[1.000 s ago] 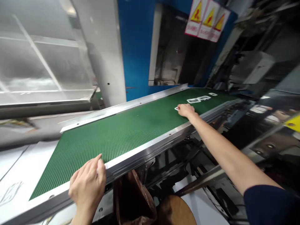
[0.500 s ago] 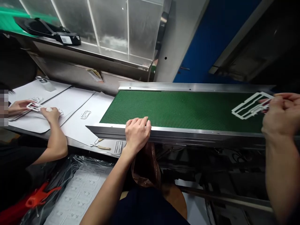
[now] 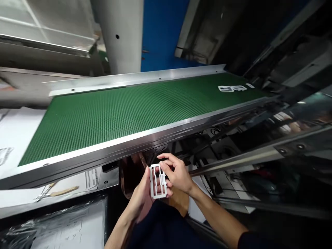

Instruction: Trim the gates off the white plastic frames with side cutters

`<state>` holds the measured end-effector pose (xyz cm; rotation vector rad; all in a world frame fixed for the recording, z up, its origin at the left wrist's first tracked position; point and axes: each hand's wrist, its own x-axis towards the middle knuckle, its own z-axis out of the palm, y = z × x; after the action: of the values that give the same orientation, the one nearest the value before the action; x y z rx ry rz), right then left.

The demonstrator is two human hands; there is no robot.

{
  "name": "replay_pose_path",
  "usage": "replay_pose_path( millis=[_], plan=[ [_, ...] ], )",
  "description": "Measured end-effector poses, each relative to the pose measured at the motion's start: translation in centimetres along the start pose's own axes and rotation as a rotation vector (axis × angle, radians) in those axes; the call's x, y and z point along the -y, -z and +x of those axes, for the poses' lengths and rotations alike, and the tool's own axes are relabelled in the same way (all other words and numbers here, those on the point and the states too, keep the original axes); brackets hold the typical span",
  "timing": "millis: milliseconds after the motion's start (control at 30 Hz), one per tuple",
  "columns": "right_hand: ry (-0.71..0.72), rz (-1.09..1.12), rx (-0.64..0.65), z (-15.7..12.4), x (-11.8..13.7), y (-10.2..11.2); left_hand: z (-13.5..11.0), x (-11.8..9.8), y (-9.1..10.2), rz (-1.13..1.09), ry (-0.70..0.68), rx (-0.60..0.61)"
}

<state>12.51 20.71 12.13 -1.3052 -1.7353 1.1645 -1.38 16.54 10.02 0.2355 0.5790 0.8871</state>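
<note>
Both of my hands hold one white plastic frame part [image 3: 157, 181] in front of my body, below the conveyor's near rail. My left hand [image 3: 142, 193] supports it from behind and below with the fingers curled round its left edge. My right hand [image 3: 176, 174] pinches its right side with fingertips pressed on the frame. More white frame parts [image 3: 232, 88] lie on the green conveyor belt [image 3: 124, 107] at the far right end.
The belt has shiny metal side rails [image 3: 145, 138]. A brown bag [image 3: 129, 173] hangs under the rail beside my hands. White sheets [image 3: 15, 131] and a small tool [image 3: 55, 191] lie at the left. Machine frame bars [image 3: 259, 155] run at the right.
My right hand has brought the white frame part from over the belt down to my lap. My left hand left the conveyor rail and took hold of the part too. The view swung right.
</note>
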Motion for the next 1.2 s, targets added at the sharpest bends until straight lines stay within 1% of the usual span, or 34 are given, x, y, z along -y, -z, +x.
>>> replay_pose_path(
  millis=[100,200,300,367,500,567,633,700,733,767,867,967,1067,1200],
  plan=[
    [-0.022,0.043,-0.010,-0.4,-0.4,1.1,0.5,0.0,0.1,0.020,0.025,-0.008],
    [-0.049,0.131,-0.065,-0.9,-0.8,1.8,1.1,-0.1,0.1,0.038,0.061,0.027],
    [-0.076,0.150,-0.125,-1.6,-1.4,2.2,1.7,-0.1,0.1,0.046,0.118,0.037],
    [-0.084,0.138,-0.158,-2.1,-1.8,2.4,2.1,-0.2,0.2,0.047,0.159,0.047],
    [-0.102,0.098,-0.242,-3.4,-2.1,3.3,2.8,-0.3,0.3,0.007,0.234,0.121],
    [-0.112,0.043,-0.308,-4.1,-1.9,3.7,3.2,-0.3,0.3,-0.004,0.253,0.151],
    [-0.116,-0.047,-0.406,-4.9,-1.4,3.8,3.6,-0.2,0.1,-0.008,0.241,0.163],
    [-0.116,-0.146,-0.487,-5.9,-0.7,3.3,4.0,-0.1,-0.1,-0.019,0.213,0.162],
    [-0.114,-0.187,-0.504,-6.4,-0.4,2.9,4.2,0.0,-0.2,-0.029,0.199,0.163],
    [-0.112,-0.218,-0.501,-6.9,-0.2,2.3,4.4,0.1,-0.4,-0.041,0.188,0.165],
    [-0.135,-0.270,-0.440,-8.1,-0.1,0.2,4.9,0.3,-1.0,-0.089,0.175,0.178],
    [-0.171,-0.288,-0.450,-8.5,-0.4,-1.5,5.2,0.5,-1.4,-0.123,0.169,0.200],
    [-0.193,-0.283,-0.507,-8.3,-0.7,-2.1,5.4,0.7,-1.8,-0.140,0.175,0.222],
    [-0.212,-0.343,-0.565,-8.1,-0.8,-1.9,5.7,0.7,-2.3,-0.151,0.191,0.244]
  ],
)
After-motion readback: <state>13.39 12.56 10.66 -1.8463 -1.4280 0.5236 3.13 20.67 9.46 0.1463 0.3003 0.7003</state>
